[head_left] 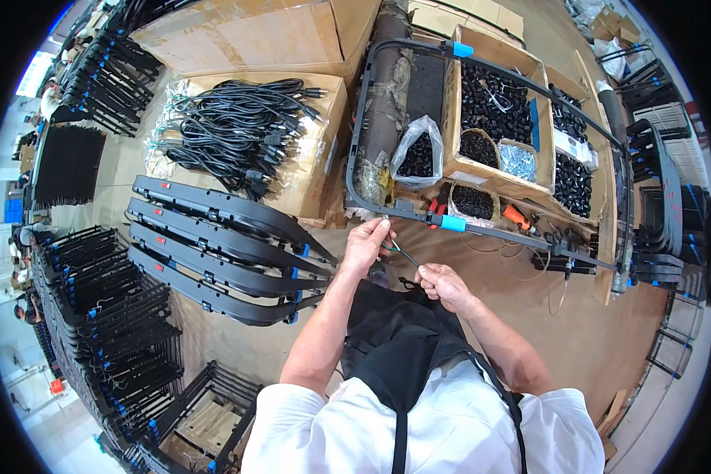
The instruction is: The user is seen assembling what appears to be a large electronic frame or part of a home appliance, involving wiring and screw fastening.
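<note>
A thin black cable [404, 254] with a green wire showing at its end runs between my hands. My left hand [367, 245] pinches the wire end, right below the near bar of a black tubular frame [403, 207]. Lower and to the right, my right hand [449, 287] has its fingers closed around the cable. Whether the wires touch the frame is hidden by my left fingers. The frame lies over the bench, with blue bands [453, 223] on its bars.
Black power cords [237, 126] are heaped on a cardboard box at left. Below them stand several curved black panels [221, 253]. Inside the frame, a wooden parts box [494, 183] holds small black parts and silvery screws [518, 161]. An orange-handled tool [517, 216] lies near it.
</note>
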Demonstrator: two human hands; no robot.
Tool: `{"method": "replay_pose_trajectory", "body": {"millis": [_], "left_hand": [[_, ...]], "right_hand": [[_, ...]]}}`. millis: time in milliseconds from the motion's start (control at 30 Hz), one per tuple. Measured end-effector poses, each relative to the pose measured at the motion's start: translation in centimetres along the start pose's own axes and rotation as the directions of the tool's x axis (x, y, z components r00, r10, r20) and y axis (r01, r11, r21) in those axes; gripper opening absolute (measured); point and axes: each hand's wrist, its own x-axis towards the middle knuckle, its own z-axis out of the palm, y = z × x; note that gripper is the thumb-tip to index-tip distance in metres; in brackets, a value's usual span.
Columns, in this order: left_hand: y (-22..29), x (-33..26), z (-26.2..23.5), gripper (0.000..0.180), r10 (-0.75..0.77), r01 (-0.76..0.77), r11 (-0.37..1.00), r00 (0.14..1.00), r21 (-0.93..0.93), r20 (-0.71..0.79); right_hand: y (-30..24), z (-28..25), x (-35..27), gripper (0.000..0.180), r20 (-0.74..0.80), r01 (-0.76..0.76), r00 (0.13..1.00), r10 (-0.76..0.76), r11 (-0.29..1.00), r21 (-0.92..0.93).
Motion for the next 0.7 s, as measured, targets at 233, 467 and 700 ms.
{"method": "replay_pose_trajectory", "body": {"millis": [233,467,700], "left_hand": [[1.3,0.5,-0.3,0.03,-0.091,0.091,0.996,0.995,0.005,-0.039],[1.3,-0.4,1.8,0.023,-0.027,0.007,0.993,0.985,-0.118,-0.169],[0.8,0.0,1.6,0.02,0.071,-0.065,0.997,0.966,0.034,-0.247]], "right_hand": [[-0.1,1.1,0.8,0.03,0.063,0.049,0.997,-0.053,0.996,0.068],[0.3,1.1,1.4,0.031,0.056,0.072,0.995,-0.077,0.993,0.094],[0.4,1.5,2.5,0.031,0.057,0.038,0.997,-0.044,0.993,0.113]]}}
